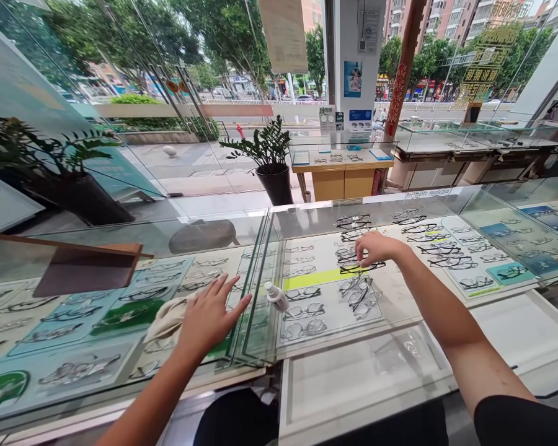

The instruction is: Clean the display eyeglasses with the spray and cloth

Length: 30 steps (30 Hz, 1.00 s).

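Dark-framed eyeglasses [363,269] lie at the fingertips of the curled right hand [376,248] — whether it pinches any, I cannot tell. Spectacle rows [304,311] fill the display case [302,228]; the left hand [212,316] spreads wide, gripping nothing, by a cloth [165,321].

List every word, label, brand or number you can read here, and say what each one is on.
No text reads clearly enough to quote.
Gold lettering on the window glass: too blurred.
Notice on the white pillar: too small.
Blue sign below it: too small.
Printed strip on the glass counter: too small.
White bottle: any label is illegible.
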{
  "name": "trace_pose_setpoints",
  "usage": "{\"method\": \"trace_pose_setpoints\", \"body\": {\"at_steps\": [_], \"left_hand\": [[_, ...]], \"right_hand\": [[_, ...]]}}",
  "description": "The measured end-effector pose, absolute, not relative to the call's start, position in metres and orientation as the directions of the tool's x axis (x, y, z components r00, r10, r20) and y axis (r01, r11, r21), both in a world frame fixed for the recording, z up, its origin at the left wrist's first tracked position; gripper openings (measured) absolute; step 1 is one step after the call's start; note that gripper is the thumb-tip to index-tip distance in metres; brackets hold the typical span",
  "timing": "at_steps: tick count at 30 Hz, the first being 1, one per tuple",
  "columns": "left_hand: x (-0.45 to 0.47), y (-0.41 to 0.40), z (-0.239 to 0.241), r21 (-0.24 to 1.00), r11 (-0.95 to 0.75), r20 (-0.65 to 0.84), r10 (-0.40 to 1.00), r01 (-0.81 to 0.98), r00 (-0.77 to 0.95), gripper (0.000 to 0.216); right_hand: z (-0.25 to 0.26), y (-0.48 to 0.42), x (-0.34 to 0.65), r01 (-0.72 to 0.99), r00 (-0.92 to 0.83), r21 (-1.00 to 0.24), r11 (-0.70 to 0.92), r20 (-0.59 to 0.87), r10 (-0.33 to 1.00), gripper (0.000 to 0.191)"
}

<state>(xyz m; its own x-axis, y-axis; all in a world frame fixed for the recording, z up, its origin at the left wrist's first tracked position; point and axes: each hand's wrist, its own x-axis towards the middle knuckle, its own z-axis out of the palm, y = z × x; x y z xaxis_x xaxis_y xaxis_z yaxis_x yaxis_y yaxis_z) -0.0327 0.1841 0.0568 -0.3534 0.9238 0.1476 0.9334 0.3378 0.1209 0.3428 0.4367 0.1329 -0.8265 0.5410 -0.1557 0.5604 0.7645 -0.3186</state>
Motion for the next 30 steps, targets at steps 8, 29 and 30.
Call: {"method": "trace_pose_setpoints", "body": {"at_steps": [8,29,30], "left_hand": [[-0.031,0.184,0.061,0.121,0.344,0.136,0.923,0.931,-0.359,0.078],[-0.037,0.181,0.052,0.136,0.319,0.169,0.925,0.938,-0.339,0.079],[-0.038,0.181,0.052,0.137,0.316,0.171,0.926,0.939,-0.336,0.080]], "right_hand": [[0.128,0.448,0.348,0.641,-0.767,-0.178,0.747,-0.104,0.634,0.013],[0.162,0.556,0.494,0.869,-0.485,0.175,0.464,0.107,0.868,0.023],[0.157,0.559,0.498,0.867,-0.485,0.183,0.463,0.100,0.868,0.028]]}}
